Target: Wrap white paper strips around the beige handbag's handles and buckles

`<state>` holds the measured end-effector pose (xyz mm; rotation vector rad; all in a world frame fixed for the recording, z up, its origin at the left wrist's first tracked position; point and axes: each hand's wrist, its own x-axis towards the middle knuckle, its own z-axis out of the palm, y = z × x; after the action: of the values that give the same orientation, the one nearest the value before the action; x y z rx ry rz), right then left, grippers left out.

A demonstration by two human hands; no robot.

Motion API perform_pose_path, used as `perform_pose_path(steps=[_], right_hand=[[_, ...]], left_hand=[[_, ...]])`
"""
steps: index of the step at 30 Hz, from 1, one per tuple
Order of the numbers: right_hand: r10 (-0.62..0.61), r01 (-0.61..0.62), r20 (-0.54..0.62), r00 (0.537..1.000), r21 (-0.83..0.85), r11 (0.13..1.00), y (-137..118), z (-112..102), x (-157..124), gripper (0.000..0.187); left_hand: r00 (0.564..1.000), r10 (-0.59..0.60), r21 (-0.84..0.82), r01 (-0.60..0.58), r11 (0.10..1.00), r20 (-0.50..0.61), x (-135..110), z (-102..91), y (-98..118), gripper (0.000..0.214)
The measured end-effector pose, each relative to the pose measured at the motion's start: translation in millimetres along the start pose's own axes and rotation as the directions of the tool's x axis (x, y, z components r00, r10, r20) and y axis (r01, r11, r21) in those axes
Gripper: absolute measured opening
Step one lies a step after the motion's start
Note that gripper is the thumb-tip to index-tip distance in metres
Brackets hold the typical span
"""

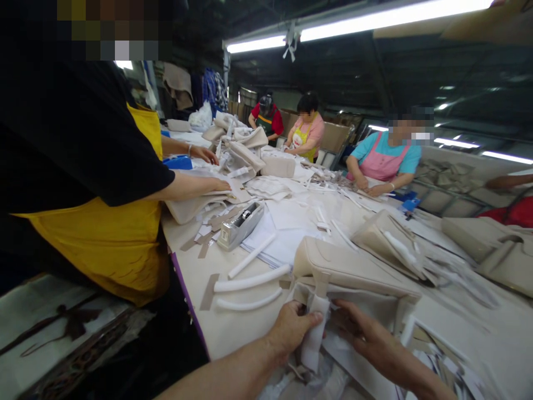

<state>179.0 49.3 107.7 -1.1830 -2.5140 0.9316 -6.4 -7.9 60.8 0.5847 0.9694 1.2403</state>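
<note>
A beige handbag [358, 272] lies on its side on the table in front of me. A white wrapping sheet [315, 339] is around a strap that hangs from the bag's near side. My left hand [293, 328] grips this wrapped strap, thumb in front and fingers behind it. Just to its right, my right hand [366, 330] has its fingers stretched towards the strap and apart; the fingertips are partly hidden by the wrap and the bag's opening. Crumpled clear plastic [328, 380] lies below my hands.
A tape dispenser [240, 226] and white foam tubes [252, 279] lie left of the bag, by white paper sheets [287, 214]. More beige bags [391, 244] stand to the right. A co-worker in a yellow apron [104, 250] works at my left; others line the far side.
</note>
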Motion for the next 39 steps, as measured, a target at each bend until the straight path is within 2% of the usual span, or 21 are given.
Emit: perform_pose_path(steps=[4,6,11,13,16,20,24,30,34,39], right_hand=[[-0.084,0.070,-0.080,0.993,-0.163,0.984,5,7,-4,0.040],[-0.147,0.121,-0.078,0.986,-0.268,0.956,9,10,-4,0.035],[-0.319,0.256,-0.044,0.947,-0.499,0.828,18,9,-10,0.066],[-0.347,0.287,0.000,0.938,-0.561,0.776,18,7,-14,0.070],[-0.408,0.359,0.075,0.910,-0.637,0.683,12,2,-17,0.061],[-0.525,0.432,0.112,0.844,-0.723,0.539,0,-7,-13,0.036],[-0.579,0.488,0.178,0.795,-0.755,0.438,-18,-15,-4,0.027],[-0.478,0.545,0.319,0.818,-0.696,0.468,-59,-19,20,0.014],[-0.368,0.469,0.310,0.877,-0.718,0.514,-77,-16,40,0.021],[-0.150,0.334,0.304,0.941,-0.754,0.565,-82,-12,60,0.017]], left_hand=[[1.000,-0.024,-0.018,0.024,1.000,-0.017,-1,1.6,2,0.033],[0.999,-0.029,-0.019,0.028,0.999,-0.027,-1,2.4,3,0.034],[1.000,0.007,-0.003,-0.007,1.000,-0.014,-3,2.0,6,0.033],[1.000,0.028,0.001,-0.028,1.000,-0.002,-2,1.0,5,0.032],[0.999,0.030,0.000,-0.030,1.000,0.016,-1,-0.3,3,0.030],[1.000,0.024,0.006,-0.024,1.000,0.008,1,-0.7,1,0.027],[0.999,0.047,0.008,-0.047,0.999,0.004,1,1.1,-1,0.023],[0.982,0.187,0.184,-0.178,0.967,-0.029,5,2.8,-5,0.019],[0.973,0.223,0.232,-0.205,0.951,-0.057,10,1.8,-9,0.021],[0.972,0.230,0.252,-0.213,0.944,-0.042,14,-1.5,-14,0.024]])
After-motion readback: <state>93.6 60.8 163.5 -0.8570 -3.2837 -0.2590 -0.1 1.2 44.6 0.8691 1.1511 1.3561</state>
